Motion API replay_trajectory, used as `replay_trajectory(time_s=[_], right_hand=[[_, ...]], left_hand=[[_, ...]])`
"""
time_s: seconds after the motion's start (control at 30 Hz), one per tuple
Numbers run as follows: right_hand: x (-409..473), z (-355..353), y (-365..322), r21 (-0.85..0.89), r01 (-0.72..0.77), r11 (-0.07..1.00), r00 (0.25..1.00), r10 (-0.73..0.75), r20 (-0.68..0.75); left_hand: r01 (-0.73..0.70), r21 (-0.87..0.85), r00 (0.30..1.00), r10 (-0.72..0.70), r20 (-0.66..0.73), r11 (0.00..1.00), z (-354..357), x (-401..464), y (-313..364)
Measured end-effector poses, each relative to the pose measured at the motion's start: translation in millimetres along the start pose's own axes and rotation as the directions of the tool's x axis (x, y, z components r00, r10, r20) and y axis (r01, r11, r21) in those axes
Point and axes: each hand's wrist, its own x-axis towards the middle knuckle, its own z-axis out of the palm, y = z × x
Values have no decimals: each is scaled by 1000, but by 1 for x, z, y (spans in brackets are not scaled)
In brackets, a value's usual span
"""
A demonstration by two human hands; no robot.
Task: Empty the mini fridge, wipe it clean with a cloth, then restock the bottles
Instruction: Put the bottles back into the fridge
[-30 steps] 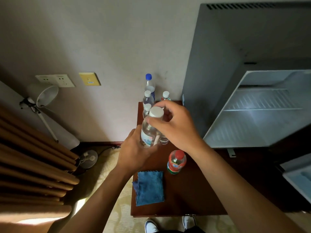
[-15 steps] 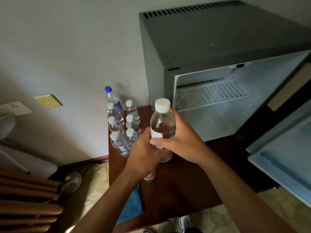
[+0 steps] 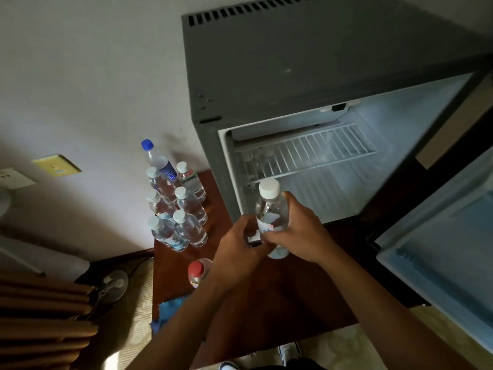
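Observation:
A clear water bottle (image 3: pixel 272 209) with a white cap is held upright in front of the open grey mini fridge (image 3: pixel 306 84). My right hand (image 3: pixel 301 231) wraps its body and my left hand (image 3: pixel 240 249) grips its lower left side. The fridge interior shows a white wire shelf (image 3: pixel 314 153) with nothing on it. Several water bottles (image 3: pixel 176 206) stand grouped on the dark wooden table (image 3: pixel 280 297) left of the fridge. A red-capped bottle (image 3: pixel 197 272) stands nearer me. The blue cloth (image 3: pixel 166 311) lies at the table's left edge, partly hidden by my left arm.
The fridge door (image 3: pixel 442 252) hangs open at the right. A wall with a yellow plate (image 3: pixel 57 164) and a socket (image 3: pixel 13 177) lies to the left. A small fan (image 3: pixel 113 285) sits on the floor, wooden slats (image 3: pixel 40 316) at the lower left.
Both hands carried the white-capped bottle from the bottle group rightward to the fridge opening. My view turned right, bringing the fridge interior to the centre.

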Motion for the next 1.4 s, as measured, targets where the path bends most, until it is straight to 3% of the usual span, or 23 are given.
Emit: replay_trajectory(time_s=[0.17, 0.33, 0.6, 1.07, 1.4], right_hand=[[28, 6, 56, -85, -78, 993, 995, 72, -71], [59, 6, 100, -83, -128, 988, 986, 118, -116], [102, 4, 127, -5, -122, 992, 972, 119, -202], [144, -5, 128, 48, -36, 998, 987, 43, -156], [177, -6, 118, 128, -111, 986, 983, 127, -130]], left_hand=[[90, 34, 986, -84, -141, 995, 7, 8, -6], [73, 284, 946, 24, -325, 956, 14, 8, 3], [76, 367, 949, 45, -311, 927, 19, 18, 12], [110, 326, 945, 3, -326, 939, 20, 22, 11], [133, 309, 935, -16, -354, 942, 21, 22, 10]])
